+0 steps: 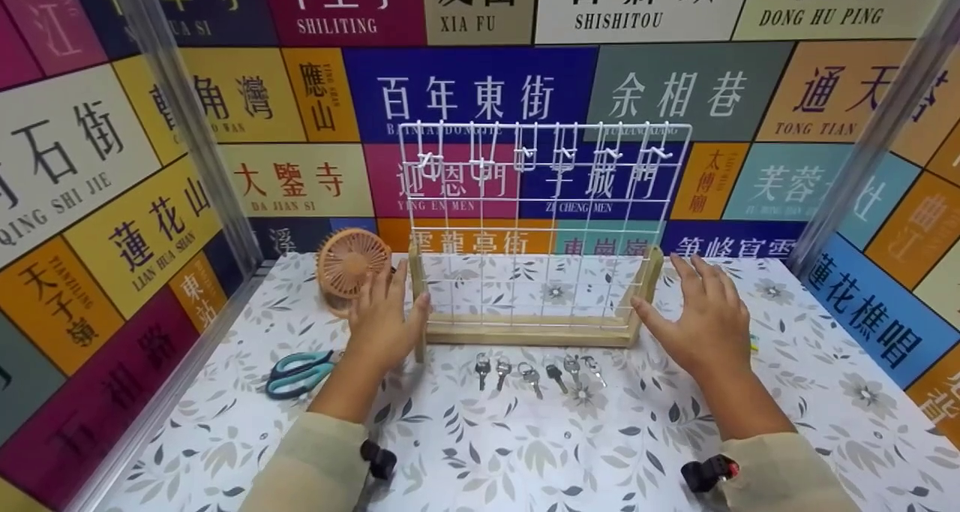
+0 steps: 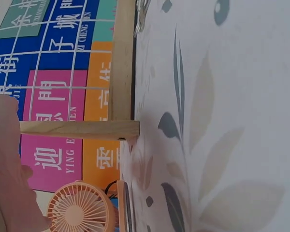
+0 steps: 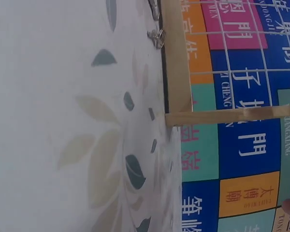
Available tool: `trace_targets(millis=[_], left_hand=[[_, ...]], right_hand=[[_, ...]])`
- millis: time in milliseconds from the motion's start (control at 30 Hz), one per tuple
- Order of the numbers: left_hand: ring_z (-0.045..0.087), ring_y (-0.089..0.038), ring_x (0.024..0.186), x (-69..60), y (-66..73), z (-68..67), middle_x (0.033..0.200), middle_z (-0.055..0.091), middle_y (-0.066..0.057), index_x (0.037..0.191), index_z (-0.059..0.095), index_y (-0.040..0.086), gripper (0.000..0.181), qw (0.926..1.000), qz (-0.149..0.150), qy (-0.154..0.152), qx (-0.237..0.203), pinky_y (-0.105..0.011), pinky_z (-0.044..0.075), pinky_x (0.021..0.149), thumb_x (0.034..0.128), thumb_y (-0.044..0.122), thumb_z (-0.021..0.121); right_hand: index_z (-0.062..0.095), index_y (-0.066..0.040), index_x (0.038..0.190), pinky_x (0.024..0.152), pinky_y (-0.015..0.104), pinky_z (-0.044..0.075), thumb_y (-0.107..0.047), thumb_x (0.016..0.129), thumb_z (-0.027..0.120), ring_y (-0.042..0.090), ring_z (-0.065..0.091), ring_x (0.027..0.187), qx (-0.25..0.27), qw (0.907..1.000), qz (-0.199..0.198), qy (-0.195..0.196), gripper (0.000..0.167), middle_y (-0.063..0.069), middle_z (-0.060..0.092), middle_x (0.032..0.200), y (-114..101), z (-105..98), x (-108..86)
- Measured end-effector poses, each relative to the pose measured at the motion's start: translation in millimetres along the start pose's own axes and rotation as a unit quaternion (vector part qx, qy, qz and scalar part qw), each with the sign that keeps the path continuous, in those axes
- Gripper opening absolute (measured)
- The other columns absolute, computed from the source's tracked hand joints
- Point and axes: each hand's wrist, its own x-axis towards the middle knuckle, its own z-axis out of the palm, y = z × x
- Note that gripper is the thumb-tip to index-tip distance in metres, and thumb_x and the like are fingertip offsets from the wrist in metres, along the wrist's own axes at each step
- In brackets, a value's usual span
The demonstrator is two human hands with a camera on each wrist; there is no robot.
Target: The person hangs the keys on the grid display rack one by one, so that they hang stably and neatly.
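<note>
Wood-framed wire rack (image 1: 537, 230) stands at my twelve o'clock, long axis nine-to-three; I have left grip (image 1: 384, 318) at its nine, right grip (image 1: 699, 315) at its three, equally near, both relaxed, grasping nothing.

You can pass low over the floral tablecloth (image 1: 525, 482), near side of the keys (image 1: 529, 374). Straight ahead, wire grid rack (image 1: 536, 230) stands in your way, hooks (image 1: 565, 160) jutting along its top. Orange fan (image 1: 352, 263) crowds your left hand (image 1: 386, 317); teal scissors (image 1: 300, 377) lie beside that forearm (image 1: 345, 388).
</note>
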Motion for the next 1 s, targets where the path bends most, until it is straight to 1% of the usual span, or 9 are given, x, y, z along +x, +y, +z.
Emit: trace_targets(millis=[167, 267, 333, 467, 567, 700, 767, 867, 1000], left_hand=[[0.003, -0.039, 0.169, -2.3, 3.5, 6.0, 0.182, 0.009, -0.008, 0.174, 0.008, 0.03, 0.077, 0.9971, 0.0, -0.018, -0.074, -0.07, 0.007, 0.133, 0.1108, 0.065, 0.032], [0.011, -0.043, 0.168, -3.1, 6.4, 11.2, 0.181, 0.013, -0.014, 0.174, 0.011, 0.02, 0.076, 0.9892, 0.006, -0.025, -0.145, -0.069, 0.012, 0.133, 0.1129, 0.06, 0.032], [0.015, -0.044, 0.166, -2.7, 7.7, 14.9, 0.18, 0.017, -0.018, 0.174, 0.013, 0.016, 0.075, 0.9818, 0.005, -0.023, -0.188, -0.068, 0.015, 0.133, 0.1139, 0.056, 0.033], [0.022, -0.045, 0.164, -0.2, 6.5, 23.2, 0.178, 0.02, -0.021, 0.173, 0.015, 0.014, 0.074, 0.9704, -0.011, -0.017, -0.241, -0.067, 0.019, 0.133, 0.114, 0.056, 0.031], [0.033, -0.043, 0.161, 2.1, 3.3, 28.4, 0.177, 0.021, -0.021, 0.173, 0.016, 0.014, 0.076, 0.9627, -0.015, -0.017, -0.27, -0.064, 0.021, 0.133, 0.1139, 0.059, 0.028], [0.04, -0.038, 0.158, 3.8, -1.9, 31.6, 0.176, 0.029, -0.017, 0.172, 0.02, 0.015, 0.075, 0.9506, -0.015, -0.014, -0.31, -0.061, 0.022, 0.134, 0.1138, 0.061, 0.028], [0.037, -0.037, 0.16, 3.6, -4.6, 32.7, 0.176, 0.032, -0.014, 0.172, 0.021, 0.018, 0.074, 0.9455, -0.024, -0.022, -0.324, -0.062, 0.021, 0.134, 0.1135, 0.061, 0.028], [0.032, -0.038, 0.162, 2.1, -8.3, 34.7, 0.174, 0.035, -0.012, 0.172, 0.022, 0.023, 0.073, 0.9397, -0.053, -0.045, -0.335, -0.064, 0.021, 0.133, 0.1122, 0.065, 0.027], [0.029, -0.04, 0.163, 0.0, -12.6, 38.0, 0.174, 0.036, -0.014, 0.171, 0.026, 0.025, 0.076, 0.9343, -0.082, -0.064, -0.341, -0.066, 0.02, 0.132, 0.1104, 0.069, 0.024]], right_hand=[[0.038, -0.027, 0.167, 0.117, 0.076, 0.033, -0.079, 0.094, 0.059, 0.046, 0.04, 0.151, 0.037, 0.9986, -0.014, 0.035, 0.092, 0.016, 0.045, 0.165, -16.1, -4.8, -8.0], [0.046, -0.02, 0.161, 0.108, 0.068, 0.045, -0.076, 0.097, 0.058, 0.043, 0.053, 0.135, 0.055, 0.9975, -0.016, 0.041, 0.087, 0.016, 0.058, 0.148, -26.2, -3.8, -12.2], [0.048, -0.019, 0.159, 0.1, 0.065, 0.051, -0.077, 0.097, 0.056, 0.04, 0.06, 0.126, 0.068, 0.9971, -0.012, 0.031, 0.085, 0.015, 0.063, 0.14, -33.1, -2.0, -14.2], [0.052, -0.02, 0.156, 0.09, 0.057, 0.056, -0.081, 0.096, 0.052, 0.035, 0.066, 0.116, 0.094, 0.9954, -0.001, -0.017, 0.086, 0.01, 0.069, 0.125, -44.9, 2.2, -15.6], [0.053, -0.021, 0.155, 0.089, 0.054, 0.056, -0.085, 0.094, 0.051, 0.033, 0.068, 0.113, 0.099, 0.9919, 0.009, -0.079, 0.088, 0.008, 0.071, 0.119, -51.0, 4.6, -13.7], [0.057, -0.021, 0.153, 0.092, 0.054, 0.057, -0.087, 0.093, 0.052, 0.033, 0.069, 0.116, 0.106, 0.978, 0.02, -0.179, 0.089, 0.01, 0.073, 0.126, -54.9, 10.2, -8.4], [0.06, -0.02, 0.15, 0.094, 0.054, 0.058, -0.084, 0.093, 0.056, 0.034, 0.069, 0.117, 0.116, 0.9692, 0.024, -0.216, 0.085, 0.012, 0.073, 0.13, -54.1, 14.9, -6.7], [0.066, -0.016, 0.143, 0.095, 0.052, 0.06, -0.073, 0.096, 0.064, 0.034, 0.07, 0.117, 0.142, 0.959, 0.027, -0.244, 0.074, 0.014, 0.073, 0.131, -50.5, 24.3, -7.2], [0.072, -0.011, 0.135, 0.099, 0.052, 0.059, -0.054, 0.099, 0.072, 0.032, 0.071, 0.116, 0.182, 0.9497, 0.019, -0.254, 0.056, 0.014, 0.076, 0.125, -43.6, 40.3, -11.0]])
